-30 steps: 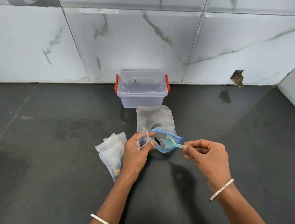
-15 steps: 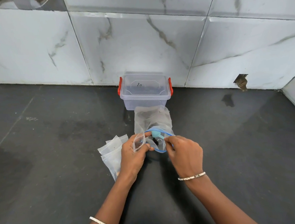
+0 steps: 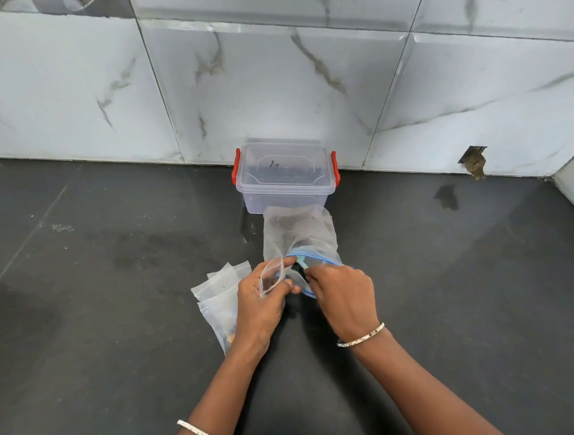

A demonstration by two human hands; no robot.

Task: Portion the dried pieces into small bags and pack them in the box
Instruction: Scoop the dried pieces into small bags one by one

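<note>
A large clear bag with a blue zip rim lies on the dark counter, mouth toward me, dark dried pieces inside. My left hand pinches a small empty clear bag at that mouth. My right hand holds a teal spoon whose bowl is inside the large bag's mouth; most of the spoon is hidden by my fingers. A clear plastic box with red latches stands shut against the wall behind the large bag.
A small pile of clear small bags lies left of my left hand, one with a few brownish pieces. The marble-tiled wall closes the back and a wall corner stands at far right. A dark stain marks the counter.
My right hand moved left and forward, taking the teal spoon from outside the large bag's mouth down into it. My left hand kept the small bag in place.
</note>
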